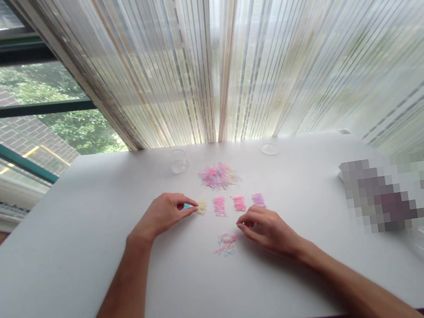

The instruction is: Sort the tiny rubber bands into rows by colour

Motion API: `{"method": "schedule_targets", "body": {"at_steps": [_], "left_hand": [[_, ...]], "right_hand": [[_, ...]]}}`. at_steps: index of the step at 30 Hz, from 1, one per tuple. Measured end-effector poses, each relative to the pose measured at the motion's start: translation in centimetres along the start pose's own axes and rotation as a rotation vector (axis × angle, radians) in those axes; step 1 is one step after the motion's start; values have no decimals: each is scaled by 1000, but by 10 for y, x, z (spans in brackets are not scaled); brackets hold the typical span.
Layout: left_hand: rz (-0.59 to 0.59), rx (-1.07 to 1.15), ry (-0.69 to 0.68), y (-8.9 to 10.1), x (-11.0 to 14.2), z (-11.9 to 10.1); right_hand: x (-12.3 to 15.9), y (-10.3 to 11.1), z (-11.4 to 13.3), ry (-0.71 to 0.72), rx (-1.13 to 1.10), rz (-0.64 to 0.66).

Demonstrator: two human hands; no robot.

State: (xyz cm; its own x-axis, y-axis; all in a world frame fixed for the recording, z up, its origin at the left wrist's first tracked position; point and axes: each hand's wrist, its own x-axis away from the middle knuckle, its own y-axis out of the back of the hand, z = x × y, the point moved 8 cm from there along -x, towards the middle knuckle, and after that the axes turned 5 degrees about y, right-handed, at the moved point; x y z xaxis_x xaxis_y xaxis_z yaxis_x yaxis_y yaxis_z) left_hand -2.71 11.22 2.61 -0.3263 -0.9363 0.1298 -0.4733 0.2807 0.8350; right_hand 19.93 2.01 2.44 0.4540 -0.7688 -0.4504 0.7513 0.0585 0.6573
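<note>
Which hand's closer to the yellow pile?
Left: your left hand is at the left edge of the yellow pile; your right hand is farther right, near the purple pile.

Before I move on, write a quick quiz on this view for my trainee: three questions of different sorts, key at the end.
1. Which hand is nearest the yellow bunch?
2. True or false: the larger mixed pile lies lower in the picture than the smaller mixed pile.
3. Fill in: the rightmost bunch is ____ in colour.

Key: 1. the left hand; 2. false; 3. purple.
</note>
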Motion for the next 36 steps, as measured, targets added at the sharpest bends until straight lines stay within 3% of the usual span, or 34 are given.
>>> {"method": "schedule_targets", "body": {"at_steps": [8,14,19,26,36], "left_hand": [[51,-8,27,-5,-1,1],[22,-10,6,-2,-1,4],[-25,59,-112,-4,4,-16],[239,-15,-333,-47,23,-70],[359,-38,-323,-64,27,-79]], "right_hand": [[0,1,0,6,1,-3],[1,0,-2,-4,9,18],[2,-1,-2,-7,-7,97],[2,-8,6,8,14,226],[3,-12,4,2,18,245]]}}
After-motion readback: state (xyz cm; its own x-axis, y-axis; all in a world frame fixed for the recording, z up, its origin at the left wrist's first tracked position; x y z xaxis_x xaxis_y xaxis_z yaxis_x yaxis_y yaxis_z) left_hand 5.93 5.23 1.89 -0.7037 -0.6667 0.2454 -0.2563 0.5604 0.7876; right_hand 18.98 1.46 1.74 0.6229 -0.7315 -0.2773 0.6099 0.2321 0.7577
